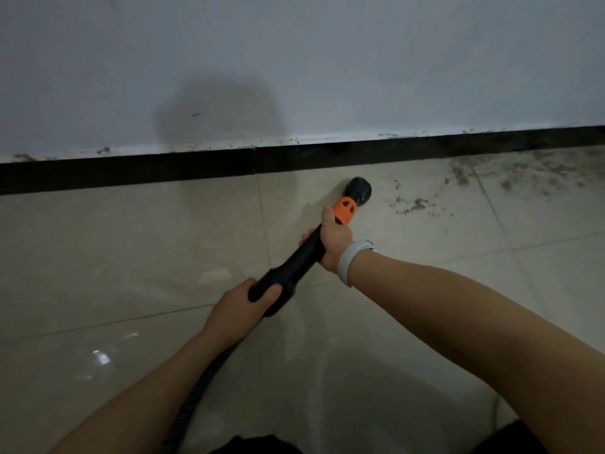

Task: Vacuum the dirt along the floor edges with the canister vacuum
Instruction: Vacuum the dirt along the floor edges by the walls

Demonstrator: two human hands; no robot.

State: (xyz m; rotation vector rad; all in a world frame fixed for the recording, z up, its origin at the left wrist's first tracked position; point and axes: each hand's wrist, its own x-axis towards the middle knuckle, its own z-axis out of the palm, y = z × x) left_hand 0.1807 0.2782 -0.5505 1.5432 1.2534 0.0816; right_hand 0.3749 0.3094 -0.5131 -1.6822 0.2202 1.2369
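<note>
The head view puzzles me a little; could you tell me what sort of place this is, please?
Probably an indoor room at the foot of a wall, perhaps recently worked on: a pale painted wall, a dark skirting board and glossy floor tiles, with dirt scattered along the edge.

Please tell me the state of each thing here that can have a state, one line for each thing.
left hand: grips the wand's rear end.
right hand: grips the wand near the orange collar.
vacuum wand: held tilted towards the baseboard.
nozzle: down at the floor, just short of the dirt.
dirt: still scattered on the tiles, right of the nozzle.
baseboard: smeared along its top edge.
</note>
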